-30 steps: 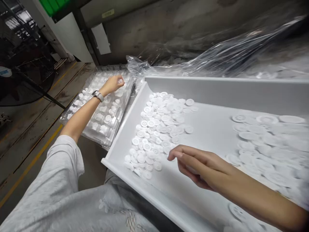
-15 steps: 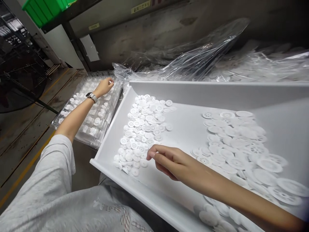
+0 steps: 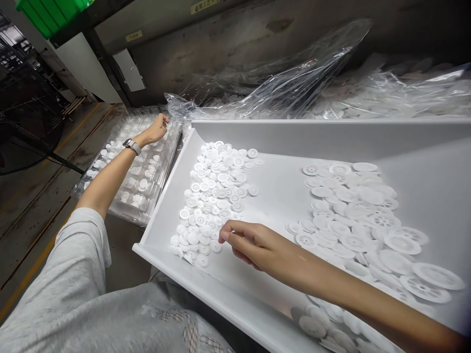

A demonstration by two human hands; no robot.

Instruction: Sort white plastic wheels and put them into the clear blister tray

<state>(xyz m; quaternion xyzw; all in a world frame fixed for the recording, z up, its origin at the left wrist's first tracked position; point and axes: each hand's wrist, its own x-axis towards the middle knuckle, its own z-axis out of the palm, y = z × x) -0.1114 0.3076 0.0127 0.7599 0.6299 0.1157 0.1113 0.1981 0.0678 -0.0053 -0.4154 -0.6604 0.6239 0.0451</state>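
Note:
Over the far end of a clear plastic tray [image 3: 147, 208], my left hand [image 3: 157, 129] is closed, its fingertips bent down. The tray's compartments hold small white plastic parts [image 3: 143, 184]; whatever is in the left fingers is hidden. My right hand [image 3: 245, 244] hovers in a white bin [image 3: 228, 309], thumb and forefinger curled together. Its fingertips are at the right edge of a pile of small white plastic wheels [image 3: 217, 191]. Anything pinched there cannot be made out. Larger white spoked discs [image 3: 353, 206] lie beyond and under the right forearm.
A crumpled clear plastic sheet [image 3: 290, 90] lies behind the bin, with more white parts [image 3: 397, 100] under plastic at the right. A green crate [image 3: 55, 14] sits high at the left. The bin's raised rim [image 3: 162, 191] separates it from the tray.
The whole view has shifted slightly, so things appear a little further left. Both hands keep nearly the same pose and place over the tray and the bin.

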